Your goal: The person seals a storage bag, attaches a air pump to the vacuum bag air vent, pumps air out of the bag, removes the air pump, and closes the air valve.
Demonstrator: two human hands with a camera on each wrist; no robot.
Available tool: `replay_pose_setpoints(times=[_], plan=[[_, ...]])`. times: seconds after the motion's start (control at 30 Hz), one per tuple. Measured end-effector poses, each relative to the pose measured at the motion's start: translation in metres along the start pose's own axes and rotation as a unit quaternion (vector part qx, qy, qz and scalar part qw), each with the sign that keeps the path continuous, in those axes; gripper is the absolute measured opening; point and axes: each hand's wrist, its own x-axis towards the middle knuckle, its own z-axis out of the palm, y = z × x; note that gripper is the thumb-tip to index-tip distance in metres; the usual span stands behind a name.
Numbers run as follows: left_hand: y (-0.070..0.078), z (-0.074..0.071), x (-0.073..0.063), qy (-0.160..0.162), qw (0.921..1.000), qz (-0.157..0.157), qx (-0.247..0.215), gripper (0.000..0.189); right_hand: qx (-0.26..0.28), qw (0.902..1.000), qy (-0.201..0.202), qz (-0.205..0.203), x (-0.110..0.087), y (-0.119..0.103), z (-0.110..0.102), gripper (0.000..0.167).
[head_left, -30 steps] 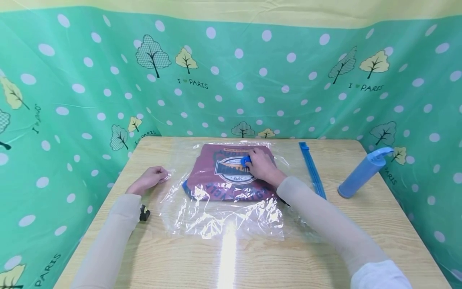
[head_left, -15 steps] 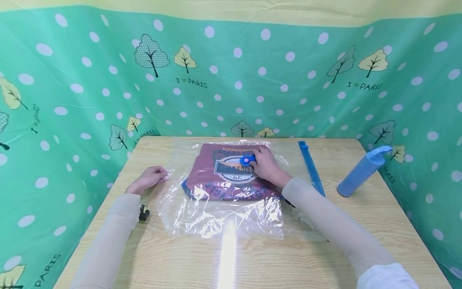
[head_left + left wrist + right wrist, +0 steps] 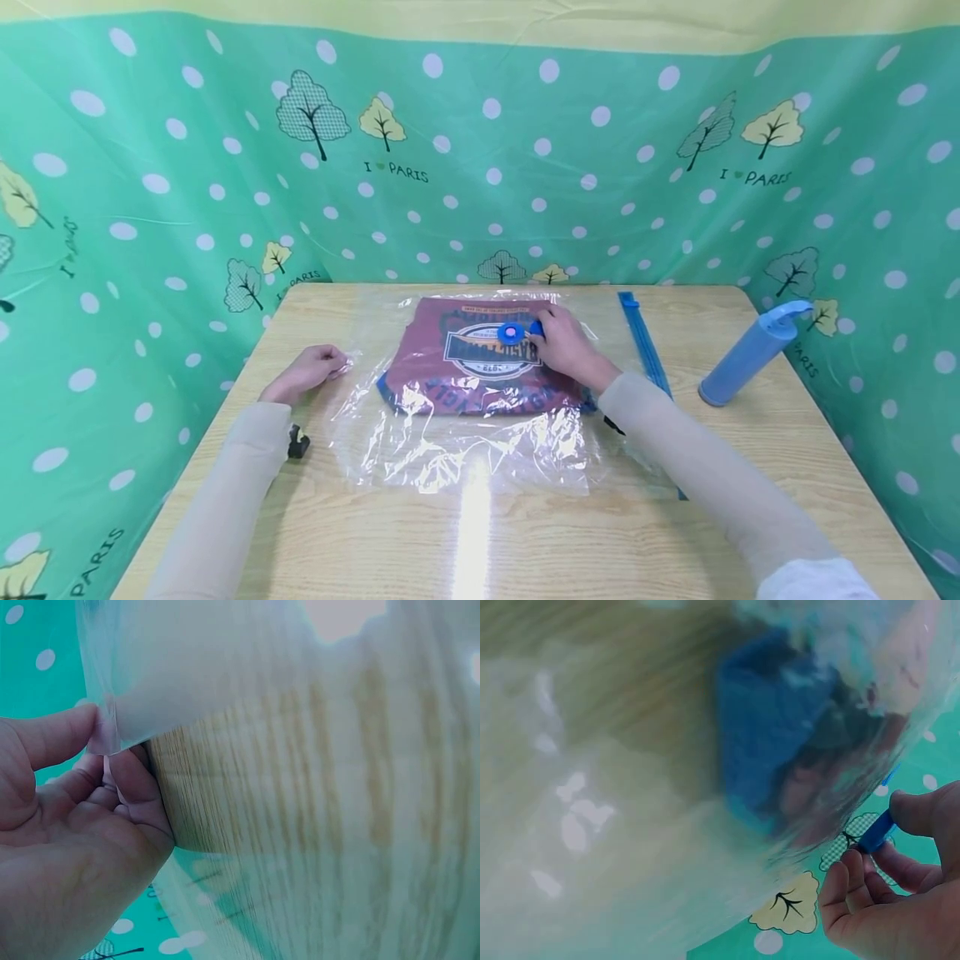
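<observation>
A clear plastic vacuum storage bag (image 3: 465, 454) lies flat on the table, with a folded maroon printed garment (image 3: 420, 350) inside. On its top sits a round blue valve (image 3: 511, 333), its pinkish centre uncovered. My right hand (image 3: 564, 343) is just right of the valve and pinches a small blue valve cap (image 3: 877, 831) between thumb and fingers. At the bag's left edge my left hand (image 3: 306, 372) pinches the clear film; in the left wrist view the thumb (image 3: 67, 735) presses the film against the curled fingers. Blue fabric (image 3: 761, 727) shows through the film in the right wrist view.
A blue hand pump (image 3: 746, 358) stands tilted at the right of the table. The blue zip strip (image 3: 647, 350) runs along the bag's right side, partly behind my right sleeve. Green patterned cloth (image 3: 420, 225) encloses the table (image 3: 375, 542) at the back and sides.
My right hand has moved a little right, away from the valve, with the blue cap in its fingers; the valve's centre now shows. My left hand has stayed in place.
</observation>
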Motion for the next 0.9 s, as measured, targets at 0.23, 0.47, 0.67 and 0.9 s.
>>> replay_pose_setpoints(times=[0.23,0.47,0.67,0.9], plan=[[-0.003,0.001,0.003,0.001,1.0,-0.007,0.003,0.02,0.003,1.0,0.005,-0.003,-0.008,0.006,-0.001,0.047],[-0.006,0.0,0.005,0.004,0.9999,-0.012,-0.001,0.02,0.019,0.9997,0.01,0.008,-0.019,0.011,-0.005,0.045],[-0.004,0.001,0.002,-0.002,0.9999,-0.014,-0.001,0.02,0.02,0.9996,0.019,0.007,-0.03,0.015,-0.007,0.045],[-0.002,0.0,0.001,-0.004,0.9999,-0.017,0.0,0.02,0.017,0.9993,0.034,0.004,-0.039,0.024,-0.01,0.045]])
